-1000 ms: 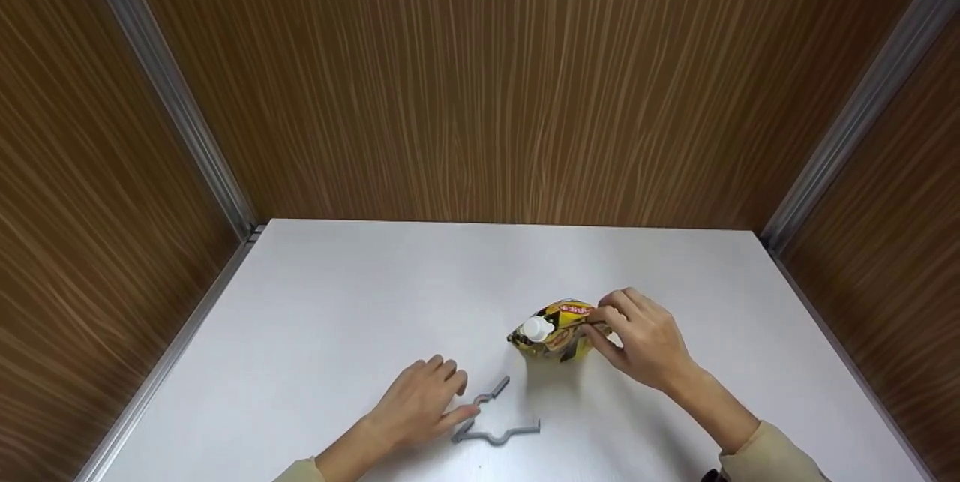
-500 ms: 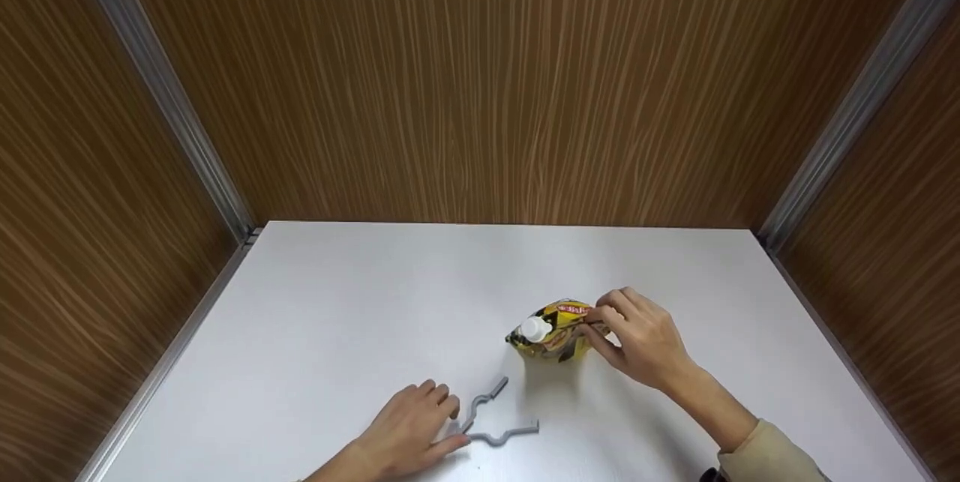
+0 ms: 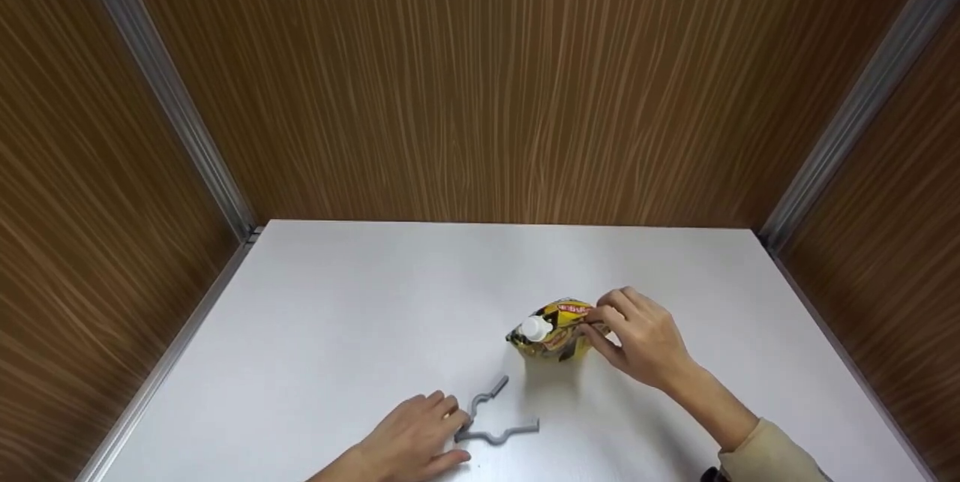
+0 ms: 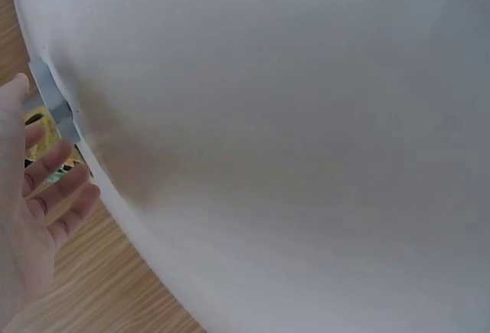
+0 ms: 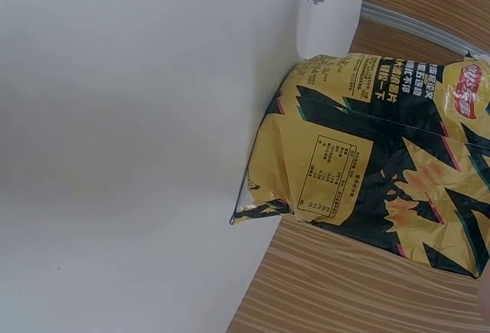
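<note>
My right hand (image 3: 641, 336) pinches the top edge of a yellow and black snack bag (image 3: 571, 309), which stands upright on the table. A white spout cap (image 3: 535, 328) sits at the bag's left top corner. In the right wrist view the bag's printed back (image 5: 344, 149) fills the right side. A grey hinged bag clip (image 3: 517, 430) lies spread in a V, each arm with a curved bump midway. My left hand (image 3: 409, 437) is at its hinge end, index fingertip right by the hinge and thumb apart below it. In the left wrist view the fingers spread loosely beside the clip (image 4: 52, 96).
The white table (image 3: 337, 302) is bounded by wood-grain panels (image 3: 480, 92) at the back and both sides. Grey metal strips (image 3: 180, 107) run along the panel corners. The clip lies in front of the bag, nearer the table's front.
My left hand has drawn back from over the clip toward the front left, then its fingers have come up to the hinge end. The right hand and the bag stay put.
</note>
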The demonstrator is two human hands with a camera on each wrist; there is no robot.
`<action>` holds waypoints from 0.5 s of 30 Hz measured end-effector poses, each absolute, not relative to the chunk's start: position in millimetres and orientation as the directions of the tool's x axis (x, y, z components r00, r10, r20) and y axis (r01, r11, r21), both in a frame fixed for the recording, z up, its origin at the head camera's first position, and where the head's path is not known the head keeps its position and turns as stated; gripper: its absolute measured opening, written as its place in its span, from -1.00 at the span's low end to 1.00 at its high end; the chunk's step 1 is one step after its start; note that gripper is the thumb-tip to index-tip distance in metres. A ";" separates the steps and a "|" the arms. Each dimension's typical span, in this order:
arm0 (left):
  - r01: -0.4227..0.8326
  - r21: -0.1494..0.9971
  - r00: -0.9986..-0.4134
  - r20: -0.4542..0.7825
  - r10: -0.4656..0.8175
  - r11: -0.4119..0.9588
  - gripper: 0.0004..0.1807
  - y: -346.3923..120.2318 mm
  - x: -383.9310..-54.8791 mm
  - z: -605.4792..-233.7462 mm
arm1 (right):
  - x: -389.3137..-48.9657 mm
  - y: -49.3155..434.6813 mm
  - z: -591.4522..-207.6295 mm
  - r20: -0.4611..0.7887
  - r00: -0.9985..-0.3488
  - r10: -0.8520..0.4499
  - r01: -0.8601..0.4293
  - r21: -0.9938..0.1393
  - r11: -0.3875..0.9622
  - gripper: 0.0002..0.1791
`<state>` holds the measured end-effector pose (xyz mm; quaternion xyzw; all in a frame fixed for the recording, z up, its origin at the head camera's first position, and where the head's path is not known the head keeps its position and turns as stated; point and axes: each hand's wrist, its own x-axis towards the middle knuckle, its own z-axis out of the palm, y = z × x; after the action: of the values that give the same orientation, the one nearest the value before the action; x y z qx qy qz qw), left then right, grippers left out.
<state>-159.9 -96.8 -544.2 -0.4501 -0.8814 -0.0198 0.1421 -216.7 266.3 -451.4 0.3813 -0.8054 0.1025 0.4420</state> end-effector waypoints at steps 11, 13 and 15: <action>0.816 -0.071 -0.553 0.191 0.811 0.573 -0.60 -90.6 -162.3 -545.7 | -218.1 266.1 -452.9 0.789 -0.323 -0.522 -0.701 0.172 0.692 -0.84; 0.819 -0.060 -0.553 0.184 0.812 0.571 -0.60 -89.9 -162.4 -546.2 | -218.2 266.3 -453.2 0.789 -0.325 -0.522 -0.701 0.170 0.693 -0.84; 0.819 -0.054 -0.554 0.182 0.812 0.571 -0.60 -89.9 -162.6 -546.6 | -218.3 266.3 -453.3 0.787 -0.326 -0.524 -0.700 0.172 0.693 -0.84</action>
<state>-162.6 -89.9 -546.6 -0.4626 -0.8814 -0.0183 0.0935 -218.3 266.3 -453.3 0.3787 -0.8079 0.1000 0.4403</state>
